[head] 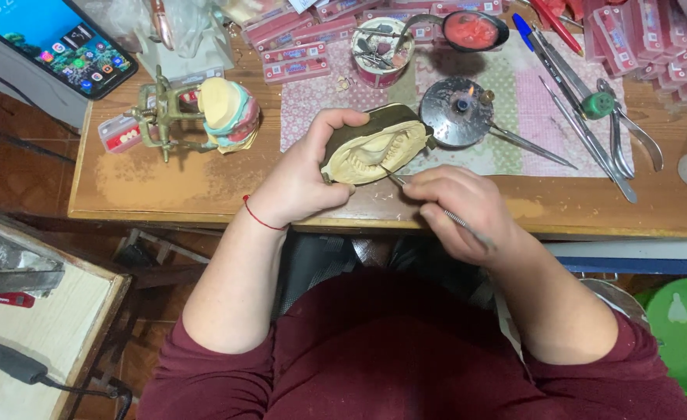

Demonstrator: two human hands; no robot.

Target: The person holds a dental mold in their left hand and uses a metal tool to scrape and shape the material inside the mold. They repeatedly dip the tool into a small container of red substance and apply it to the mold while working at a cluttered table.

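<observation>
**Cast held at bench edge, tool at its teeth**

Head view. The left hand (300, 183) is gripping a cream dental cast (374, 148) in a dark base, holding it tilted over the near edge of the wooden bench (164, 187). The right hand (460, 210) is pinching a thin metal tool (429, 202), its tip touching the cast's tooth row. Far left, a brass articulator (168, 117) is carrying another model (230, 113). Just right of the cast, a small burner (460, 109) is showing a flame on a patterned cloth (545, 101). Further right, metal instruments (592, 132) are lying side by side. A phone (55, 39) is sitting far left; pink boxes (297, 62) are lining the far edge.
</observation>
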